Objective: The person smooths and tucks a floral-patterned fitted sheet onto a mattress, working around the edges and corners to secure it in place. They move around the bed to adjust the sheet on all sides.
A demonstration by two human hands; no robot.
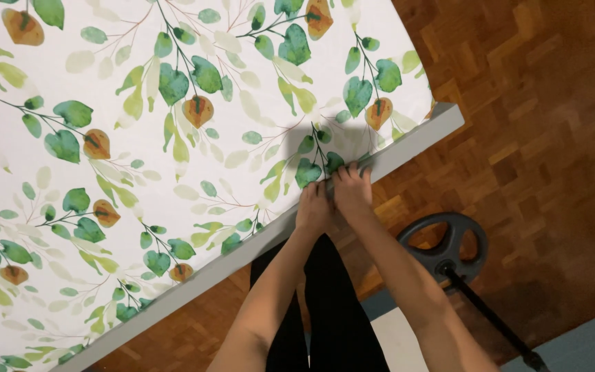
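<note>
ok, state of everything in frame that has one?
leaf-print tablecloth: spread flat over the table, edge pinched at the rim
table: covered, grey edge showing
left hand: gripping the cloth edge
right hand: gripping the cloth edge beside it
weight plate: lying on the parquet floor

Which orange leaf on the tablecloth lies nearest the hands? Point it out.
The orange leaf near the table's corner, just above and right of the right hand. The other orange leaves lie farther off to the left.
</note>
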